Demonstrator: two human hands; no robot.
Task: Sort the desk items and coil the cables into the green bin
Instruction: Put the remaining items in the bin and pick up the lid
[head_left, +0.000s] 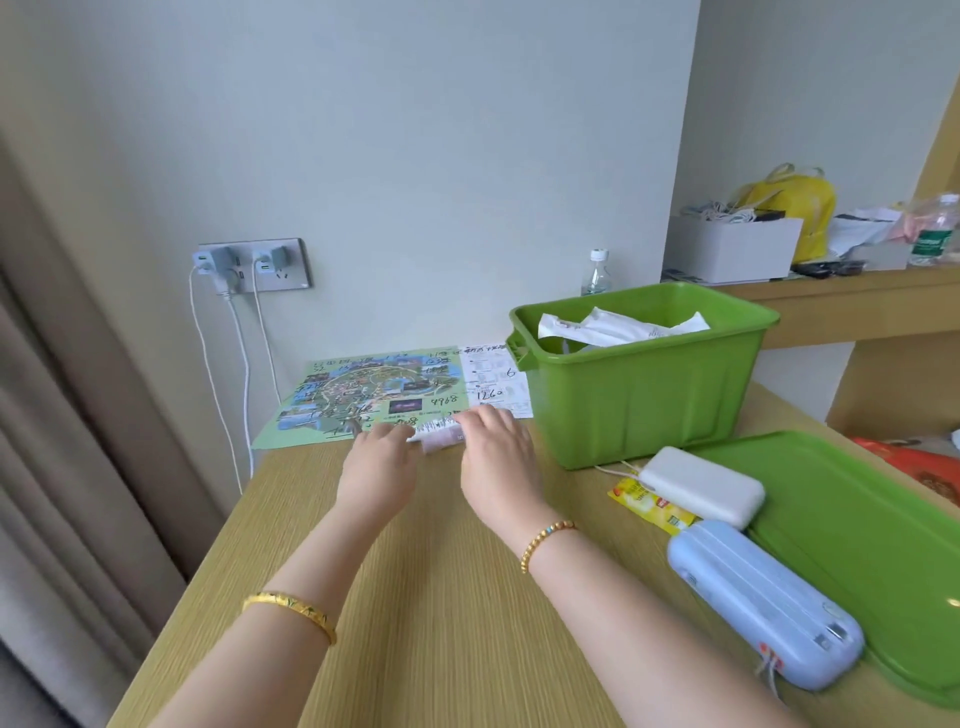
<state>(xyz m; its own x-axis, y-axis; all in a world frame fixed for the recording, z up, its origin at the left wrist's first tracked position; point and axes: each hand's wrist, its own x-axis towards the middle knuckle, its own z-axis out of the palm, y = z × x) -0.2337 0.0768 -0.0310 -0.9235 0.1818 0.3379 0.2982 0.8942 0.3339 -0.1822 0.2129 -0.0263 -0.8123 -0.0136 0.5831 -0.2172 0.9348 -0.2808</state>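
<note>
A small folded paper slip (439, 434) is pinched between both hands (379, 457) (496, 447) near the desk's (415, 597) far edge, probably being folded flat for packing. The green bin (644, 384) is parked just beside, lid off, some paper already dropped in.

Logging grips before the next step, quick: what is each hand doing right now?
Left hand: fingers pinch the small paper slip at its left end.
Right hand: fingers curled over the same slip, holding it.
</note>
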